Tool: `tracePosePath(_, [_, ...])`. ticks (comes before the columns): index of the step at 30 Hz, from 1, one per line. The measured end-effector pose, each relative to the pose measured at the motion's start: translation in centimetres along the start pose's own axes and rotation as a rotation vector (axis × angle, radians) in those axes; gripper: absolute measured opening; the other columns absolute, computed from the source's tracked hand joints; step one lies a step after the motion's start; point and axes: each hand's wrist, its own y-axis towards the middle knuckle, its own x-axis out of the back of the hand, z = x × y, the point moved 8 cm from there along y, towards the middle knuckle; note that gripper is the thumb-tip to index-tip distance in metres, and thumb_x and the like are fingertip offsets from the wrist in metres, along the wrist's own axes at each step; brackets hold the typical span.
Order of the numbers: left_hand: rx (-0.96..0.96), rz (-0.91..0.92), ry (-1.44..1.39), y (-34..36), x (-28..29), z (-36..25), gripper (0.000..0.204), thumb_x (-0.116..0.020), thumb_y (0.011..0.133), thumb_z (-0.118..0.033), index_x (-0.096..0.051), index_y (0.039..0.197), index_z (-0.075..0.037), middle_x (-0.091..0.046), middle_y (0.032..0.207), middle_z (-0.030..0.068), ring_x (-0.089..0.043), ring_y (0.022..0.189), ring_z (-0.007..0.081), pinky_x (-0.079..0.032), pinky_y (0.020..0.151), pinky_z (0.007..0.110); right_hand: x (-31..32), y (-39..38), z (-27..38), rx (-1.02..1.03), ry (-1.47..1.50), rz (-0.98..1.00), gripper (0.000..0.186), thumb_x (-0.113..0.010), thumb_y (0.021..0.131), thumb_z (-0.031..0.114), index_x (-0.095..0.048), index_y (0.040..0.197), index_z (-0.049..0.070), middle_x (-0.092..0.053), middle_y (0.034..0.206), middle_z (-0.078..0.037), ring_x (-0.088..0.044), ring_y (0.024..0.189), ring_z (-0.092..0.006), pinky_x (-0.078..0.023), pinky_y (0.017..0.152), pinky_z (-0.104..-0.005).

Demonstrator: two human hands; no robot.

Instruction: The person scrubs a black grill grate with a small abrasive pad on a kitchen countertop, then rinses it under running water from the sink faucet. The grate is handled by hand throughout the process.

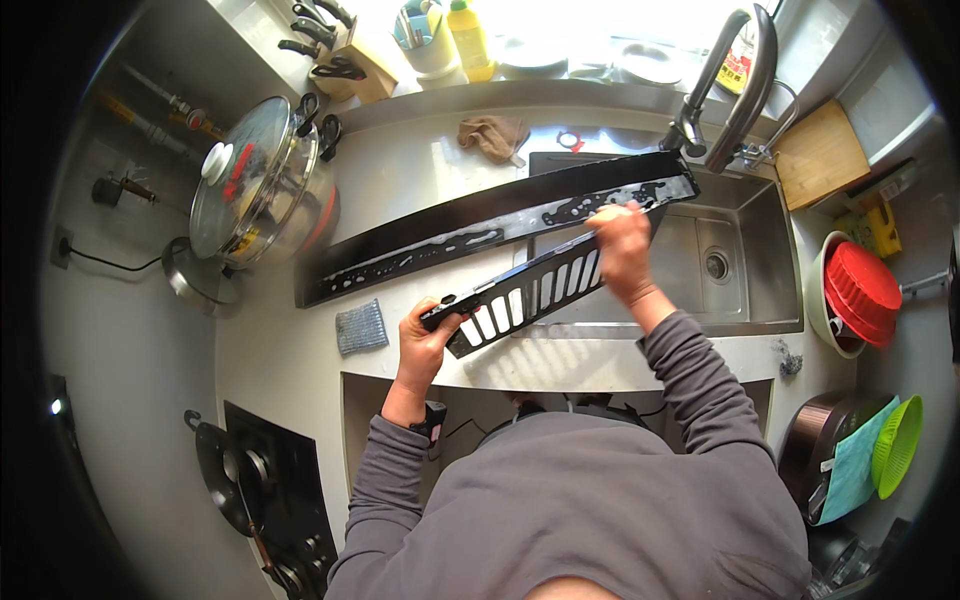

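Observation:
My left hand point(425, 345) is closed around the left end of a black slotted panel point(530, 303), which is tilted over the counter's front and the sink's edge. Near the panel's right end, my right hand point(624, 250) has its fingers curled together at the upper edge. What lies inside those fingers is hidden. Behind the panel, a long black trough-like piece point(440, 220) lies slantwise across the counter and sink, with white suds along its inner face. A grey-blue scrubbing pad point(361, 327) rests on the counter left of my left hand.
The steel sink point(770, 260) with its tall faucet point(735, 90) is at right. A brown cloth point(492, 137) lies behind the trough. At left stands a glass-lidded steamer pot point(262, 185); at right, a red basin point(862, 292). A black cooktop point(285, 480) is lower left.

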Motion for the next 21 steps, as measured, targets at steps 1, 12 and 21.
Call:
tracePosePath(1, [-0.002, -0.013, 0.003, -0.1, 0.1, 0.1, 0.006, -0.068, 0.087, 0.001, -0.061, 0.088, 0.001, -0.064, 0.087, 0.0044, -0.067, 0.086, 0.0158, -0.053, 0.08, 0.028, 1.4, 0.3, -2.3, -0.113, -0.053, -0.068, 0.018, -0.05, 0.084, 0.0, -0.062, 0.094, 0.009, -0.062, 0.095, -0.007, -0.058, 0.106, -0.0253, -0.026, 0.111, -0.0462])
tracePosePath(12, [0.014, -0.012, -0.026, 0.4, -0.2, 0.3, 0.006, -0.065, 0.086, 0.007, -0.06, 0.087, 0.003, -0.061, 0.086, 0.0032, -0.065, 0.085, 0.013, -0.054, 0.078, 0.026, -1.5, -0.4, 3.8, 0.043, 0.126, 0.065, 0.032, -0.051, 0.074, -0.004, -0.062, 0.1, 0.011, -0.064, 0.1, -0.006, -0.058, 0.112, -0.0244, -0.027, 0.113, -0.0463])
tracePosePath(21, [0.044, -0.021, -0.047, -1.2, 1.7, 1.5, 0.008, -0.068, 0.086, 0.003, -0.061, 0.085, 0.0, -0.056, 0.083, -0.0003, -0.057, 0.081, 0.0092, -0.047, 0.078, 0.024, 4.7, -3.6, -13.0, -0.646, 0.273, -0.327, 0.016, -0.044, 0.1, 0.008, -0.06, 0.1, 0.005, -0.064, 0.098, -0.011, -0.057, 0.108, -0.0225, -0.044, 0.09, -0.0347])
